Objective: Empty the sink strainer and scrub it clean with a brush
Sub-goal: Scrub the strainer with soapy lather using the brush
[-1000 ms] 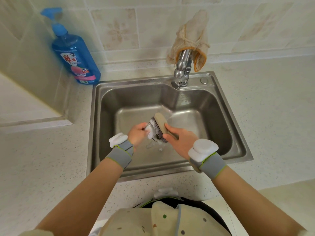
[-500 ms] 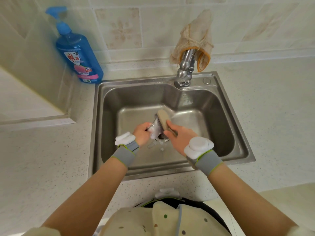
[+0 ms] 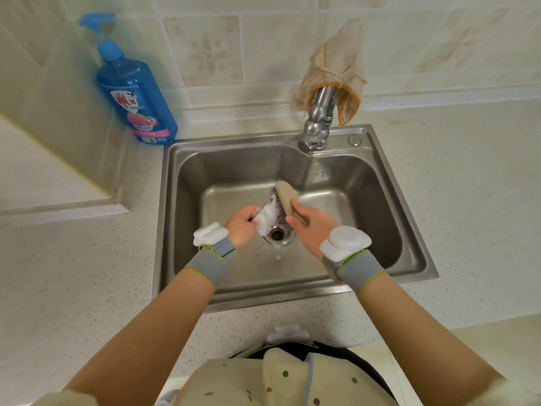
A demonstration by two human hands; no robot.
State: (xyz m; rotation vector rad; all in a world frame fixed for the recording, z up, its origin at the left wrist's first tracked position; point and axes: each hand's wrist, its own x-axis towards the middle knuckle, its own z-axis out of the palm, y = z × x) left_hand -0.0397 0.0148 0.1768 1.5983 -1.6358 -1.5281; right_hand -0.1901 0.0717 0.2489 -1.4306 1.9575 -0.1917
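Over the steel sink (image 3: 231,171), the left hand (image 3: 240,227) grips the foamy metal strainer (image 3: 264,218); the right hand (image 3: 315,228) holds an oval, wooden-backed brush (image 3: 286,197), bristles against it.

The light is bright and soft. The sink (image 3: 374,206) shines right of the grip. Far left, the bottle (image 3: 137,95) looks blurry and bent.

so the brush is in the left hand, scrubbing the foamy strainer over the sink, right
Not quite. The brush is in the right hand, not the left. The left hand holds the foamy strainer while it is scrubbed over the sink. The head view shows this.
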